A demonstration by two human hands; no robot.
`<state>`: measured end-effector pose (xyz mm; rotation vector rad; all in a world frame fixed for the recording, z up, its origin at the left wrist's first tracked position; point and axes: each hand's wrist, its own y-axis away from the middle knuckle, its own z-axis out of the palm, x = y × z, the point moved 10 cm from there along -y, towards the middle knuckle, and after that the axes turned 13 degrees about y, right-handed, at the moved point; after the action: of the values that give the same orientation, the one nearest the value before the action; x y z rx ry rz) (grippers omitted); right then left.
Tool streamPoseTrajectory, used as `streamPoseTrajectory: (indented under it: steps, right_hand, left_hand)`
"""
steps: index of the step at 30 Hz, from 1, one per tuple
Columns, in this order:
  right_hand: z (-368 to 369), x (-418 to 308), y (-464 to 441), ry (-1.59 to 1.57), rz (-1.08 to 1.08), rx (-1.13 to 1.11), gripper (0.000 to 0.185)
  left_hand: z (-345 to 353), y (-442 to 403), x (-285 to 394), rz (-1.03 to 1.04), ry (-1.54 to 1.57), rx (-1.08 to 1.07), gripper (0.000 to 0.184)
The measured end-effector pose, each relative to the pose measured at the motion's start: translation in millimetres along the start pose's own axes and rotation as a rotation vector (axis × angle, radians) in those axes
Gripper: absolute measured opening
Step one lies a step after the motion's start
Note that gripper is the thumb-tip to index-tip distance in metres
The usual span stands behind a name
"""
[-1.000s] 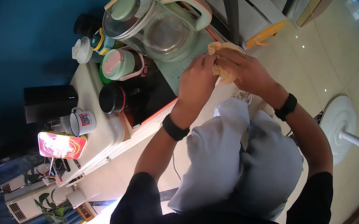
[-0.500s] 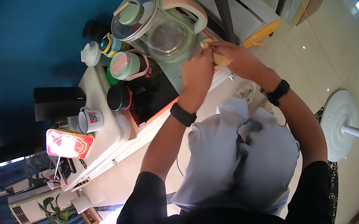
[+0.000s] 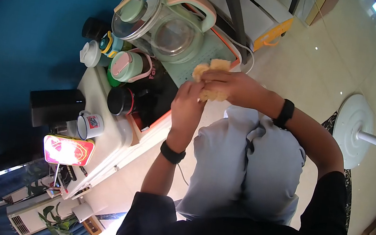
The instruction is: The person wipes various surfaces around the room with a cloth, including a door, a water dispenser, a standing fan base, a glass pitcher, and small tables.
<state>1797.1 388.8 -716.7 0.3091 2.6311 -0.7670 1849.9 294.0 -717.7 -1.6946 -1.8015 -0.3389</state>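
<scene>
A crumpled pale-yellow cloth point(image 3: 219, 65) is bunched between my two hands, just off the front edge of the cabinet top. My right hand point(image 3: 233, 85) has its fingers wrapped over the middle of it, and folds stick out above and below. My left hand point(image 3: 186, 110) meets the cloth from the other side, fingers curled against its edge; its fingertips are partly hidden. Beyond the hands stands a glass electric kettle point(image 3: 175, 36) with a pale green base and a pink-and-green handle. The kettle rests on a pale green panel point(image 3: 224, 50).
Left of the kettle are a green-and-pink tumbler point(image 3: 127, 66), a black lidded cup point(image 3: 120, 101), a white bottle point(image 3: 90, 54) and a blue-yellow bottle point(image 3: 111, 44). Further along sit a white mug point(image 3: 90, 125), a black box point(image 3: 57, 106) and a red tin point(image 3: 68, 150). A white cable point(image 3: 252, 61) hangs near the panel.
Both hands have drawn back from the panel toward my body and left with the cloth. More of the panel and the white cable now show.
</scene>
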Motion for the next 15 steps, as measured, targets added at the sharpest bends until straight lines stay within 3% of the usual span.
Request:
streamPoseTrajectory:
  steps: [2, 5, 8, 11, 12, 15]
  right_hand:
    - [12.3, -5.3, -9.4, -0.063, -0.038, -0.036, 0.028]
    - [10.6, -9.0, -8.1, -0.017, -0.091, -0.022, 0.029]
    - [-0.5, 3.0, 5.5, 0.024, -0.001, -0.057, 0.033]
    - [-17.3, 32.0, 26.9, 0.143, 0.067, 0.108, 0.043]
    - [-20.6, 51.7, 35.2, 0.044, 0.183, 0.081, 0.050]
    - [-43.9, 65.5, 41.3, 0.059, 0.208, 0.059, 0.052]
  left_hand:
    - [-9.0, 11.7, -10.8, -0.091, -0.030, 0.017, 0.042]
    - [-11.3, 16.6, -6.4, -0.008, -0.040, 0.063, 0.033]
    - [3.2, 1.1, 5.3, 0.062, 0.039, 0.041, 0.031]
    - [28.4, -24.9, 21.3, 0.135, 0.108, 0.047, 0.031]
    - [37.2, -34.5, 26.3, 0.154, 0.117, 0.043, 0.031]
    - [53.3, -57.1, 41.2, 0.203, 0.187, -0.002, 0.033]
